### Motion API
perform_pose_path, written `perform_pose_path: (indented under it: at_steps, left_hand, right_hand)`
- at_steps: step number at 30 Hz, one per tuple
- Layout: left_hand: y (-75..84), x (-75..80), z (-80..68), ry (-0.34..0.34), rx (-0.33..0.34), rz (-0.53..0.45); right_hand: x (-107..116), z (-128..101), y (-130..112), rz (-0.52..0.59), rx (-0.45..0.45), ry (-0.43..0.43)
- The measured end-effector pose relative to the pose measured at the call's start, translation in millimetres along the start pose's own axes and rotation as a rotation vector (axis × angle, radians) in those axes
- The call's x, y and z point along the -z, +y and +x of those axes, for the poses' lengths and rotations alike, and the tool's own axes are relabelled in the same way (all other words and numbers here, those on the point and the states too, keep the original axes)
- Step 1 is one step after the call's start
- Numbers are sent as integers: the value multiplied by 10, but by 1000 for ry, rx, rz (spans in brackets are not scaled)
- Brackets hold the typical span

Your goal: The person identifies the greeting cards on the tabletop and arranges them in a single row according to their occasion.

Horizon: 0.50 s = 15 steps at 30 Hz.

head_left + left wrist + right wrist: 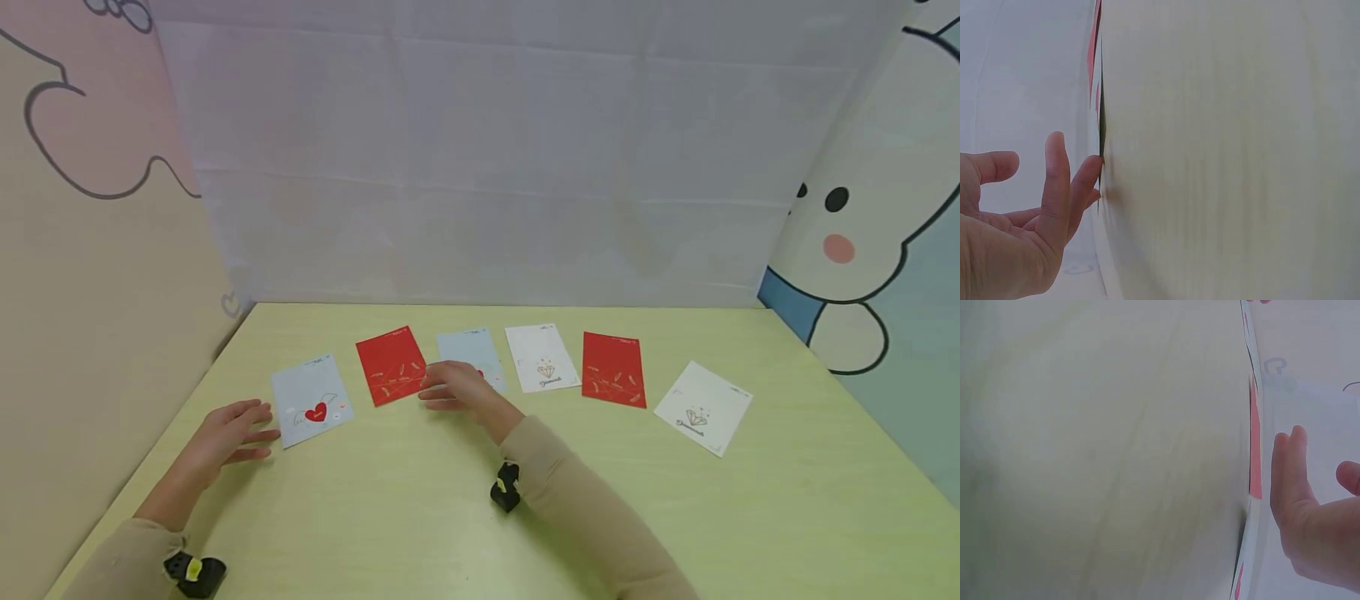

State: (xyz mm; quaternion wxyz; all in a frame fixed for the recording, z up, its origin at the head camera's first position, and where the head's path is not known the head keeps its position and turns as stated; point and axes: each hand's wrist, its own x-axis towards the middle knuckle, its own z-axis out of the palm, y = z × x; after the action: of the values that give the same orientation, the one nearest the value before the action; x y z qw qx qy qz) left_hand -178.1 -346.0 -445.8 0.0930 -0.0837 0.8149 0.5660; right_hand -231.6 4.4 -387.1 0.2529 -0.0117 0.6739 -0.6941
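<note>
My left hand (228, 437) is at the left edge of a pale blue card (311, 400) with a red winged heart, its fingers loosely extended. In the left wrist view the fingertips (1091, 164) are right at the card's edge by the tabletop. My right hand (465, 390) hovers over the gap between a red card (392, 365) and a second pale blue card (465, 342), partly covering the latter. Its fingers (1291, 462) are straight and stand off the table in the right wrist view. Nothing shows in either palm.
Further right lie a white diamond-print card (531, 346), another red card (613, 367) and a second white card (705, 408), turned askew. All rest on a light yellow-green table (420, 517). A white sheet (480, 167) hangs behind the table's far edge.
</note>
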Motion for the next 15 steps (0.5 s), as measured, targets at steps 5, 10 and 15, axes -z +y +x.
perform_pose_path:
  at_steps: [5, 10, 15]
  left_hand:
    - [161, -18, -113, -21, 8, -75]
    - [319, -50, -236, -36, 14, -87]
    - [448, -98, -332, -40, 15, -23]
  right_hand:
    - [-208, 48, 28, -1, -27, -14]
    - [-376, 81, 25, 16, -34, -17]
    - [-497, 121, 36, 25, -31, -16]
